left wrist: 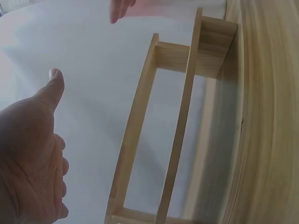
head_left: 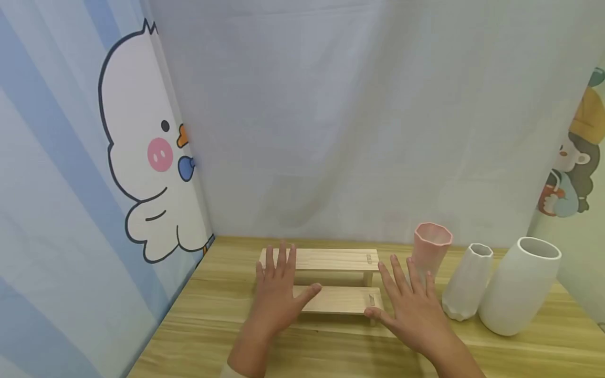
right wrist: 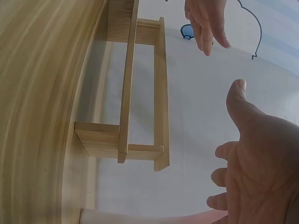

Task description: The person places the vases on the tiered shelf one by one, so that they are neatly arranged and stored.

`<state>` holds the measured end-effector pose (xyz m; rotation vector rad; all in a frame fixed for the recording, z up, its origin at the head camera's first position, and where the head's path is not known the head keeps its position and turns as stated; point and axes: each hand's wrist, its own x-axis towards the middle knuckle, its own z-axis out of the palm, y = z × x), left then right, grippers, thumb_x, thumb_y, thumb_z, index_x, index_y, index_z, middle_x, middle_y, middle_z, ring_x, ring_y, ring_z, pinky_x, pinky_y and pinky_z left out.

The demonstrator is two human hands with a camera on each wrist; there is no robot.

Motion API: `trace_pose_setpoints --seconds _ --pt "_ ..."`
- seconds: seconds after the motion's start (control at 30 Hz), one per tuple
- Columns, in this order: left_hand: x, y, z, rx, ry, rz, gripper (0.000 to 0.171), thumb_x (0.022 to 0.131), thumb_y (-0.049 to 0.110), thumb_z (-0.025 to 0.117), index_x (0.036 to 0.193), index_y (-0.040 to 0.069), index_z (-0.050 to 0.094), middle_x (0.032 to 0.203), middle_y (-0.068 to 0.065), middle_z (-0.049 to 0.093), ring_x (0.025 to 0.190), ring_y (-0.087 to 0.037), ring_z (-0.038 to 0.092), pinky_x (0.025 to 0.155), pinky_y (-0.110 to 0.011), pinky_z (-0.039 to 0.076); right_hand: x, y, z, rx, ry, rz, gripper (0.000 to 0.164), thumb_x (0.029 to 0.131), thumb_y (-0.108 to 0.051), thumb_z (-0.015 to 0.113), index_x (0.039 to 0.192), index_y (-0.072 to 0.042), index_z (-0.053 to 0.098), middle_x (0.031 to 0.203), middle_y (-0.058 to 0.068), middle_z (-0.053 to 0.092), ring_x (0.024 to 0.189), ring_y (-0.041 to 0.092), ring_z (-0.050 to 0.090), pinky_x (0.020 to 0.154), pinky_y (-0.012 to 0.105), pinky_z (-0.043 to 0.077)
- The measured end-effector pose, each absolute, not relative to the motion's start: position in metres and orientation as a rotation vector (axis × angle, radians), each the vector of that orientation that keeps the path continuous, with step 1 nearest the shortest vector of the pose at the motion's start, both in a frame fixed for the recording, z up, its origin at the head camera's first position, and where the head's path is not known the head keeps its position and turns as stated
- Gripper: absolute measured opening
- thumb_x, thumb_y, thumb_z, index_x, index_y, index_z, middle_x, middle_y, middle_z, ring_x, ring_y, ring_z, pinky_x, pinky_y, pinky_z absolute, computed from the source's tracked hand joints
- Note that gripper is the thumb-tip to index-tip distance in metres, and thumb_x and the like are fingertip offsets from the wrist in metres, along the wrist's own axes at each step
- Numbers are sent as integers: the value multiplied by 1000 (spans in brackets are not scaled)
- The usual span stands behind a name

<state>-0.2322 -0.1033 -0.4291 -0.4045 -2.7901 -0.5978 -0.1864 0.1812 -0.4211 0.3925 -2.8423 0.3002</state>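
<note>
A two-tier light wooden shelf (head_left: 340, 300) stands at the middle of the table. My left hand (head_left: 276, 299) hovers over its left part, fingers spread and thumb pointing right, covering the left ends of both boards in the head view. Off the shelf's right end, my right hand (head_left: 416, 315) has its fingers spread too, and it overlaps the lower part of a pink vase (head_left: 431, 249). Both hands are empty. From the side, the wrist views show the left palm (left wrist: 28, 158) and the right palm (right wrist: 261, 163) raised above the shelf's boards.
Right of the pink vase stand a slim white vase (head_left: 465, 286) and a wider white vase (head_left: 517, 294). Behind the wooden table (head_left: 198, 315) hangs a pale curtain (head_left: 331, 115). Another curtain with a cartoon bird (head_left: 137, 136) borders the left side.
</note>
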Motion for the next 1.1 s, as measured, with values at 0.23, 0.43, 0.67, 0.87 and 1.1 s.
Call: trace_pose_setpoints --seconds 0.23,0.43,0.67,0.87,1.1 --pt "-242 -131 -426 -348 -2808 -769 99 92 74 39 159 16 -5 165 -3 -14 149 -29 -22 117 -65 -5 -186 184 -422 388 -2839 297 94 88 -73 48 158 -19 19 165 14 11 151 41 -1 115 69 4" --pt "-257 -170 -431 -253 -2765 -1314 84 99 64 33 157 23 -13 165 -9 -13 150 -35 -14 116 -69 5 -186 184 -422 390 -2839 295 94 88 -74 46 159 -19 18 165 13 9 151 40 -3 115 69 4" --pt "-265 -211 -446 -37 -2709 -1744 99 90 70 49 159 21 -4 166 -8 7 150 -35 14 119 -60 15 -187 185 -417 395 -2831 310 94 89 -72 48 159 -20 13 166 12 5 151 42 -1 116 68 4" --pt "-269 -214 -466 8 -2696 -1908 85 93 52 62 153 2 29 156 -20 34 135 -39 46 110 -51 41 -186 188 -415 402 -2824 344 94 89 -71 48 159 -18 15 166 11 3 150 43 -2 116 67 3" --pt "-276 -207 -481 8 -2683 -1979 67 93 32 69 142 -7 45 145 -23 49 127 -38 54 101 -47 50 -186 192 -410 420 -2798 339 95 90 -69 49 159 -17 11 166 11 -1 150 42 -4 117 66 0"
